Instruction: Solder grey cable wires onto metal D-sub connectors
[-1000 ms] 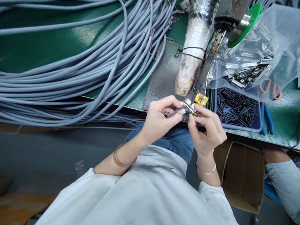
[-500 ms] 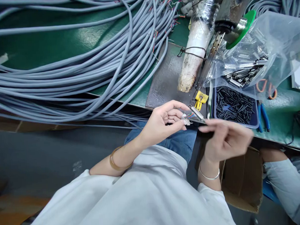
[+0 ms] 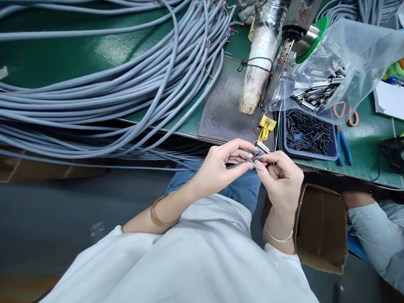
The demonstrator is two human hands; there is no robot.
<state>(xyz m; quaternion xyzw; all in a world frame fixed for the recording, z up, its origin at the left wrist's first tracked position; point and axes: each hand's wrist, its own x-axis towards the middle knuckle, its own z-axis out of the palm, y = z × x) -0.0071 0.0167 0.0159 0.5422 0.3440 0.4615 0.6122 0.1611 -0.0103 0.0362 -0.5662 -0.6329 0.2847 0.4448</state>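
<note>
Red, green and blue coloured wires (image 3: 256,158) sit pinched in both hands just off the counter's (image 3: 366,162) near edge. The left hand (image 3: 219,168) grips them between thumb and fingers as it did half a second ago. The right hand (image 3: 283,183), then drawn away to the right, is back with thumb and forefinger closed on the same wires just under the one metal connector (image 3: 262,147). Farther in on the counter are one yellow clip (image 3: 265,127), one blue tray (image 3: 332,154) of black pieces and one clear bag (image 3: 354,46) of connectors, with many grey cables (image 3: 102,93) towards the far left.
</note>
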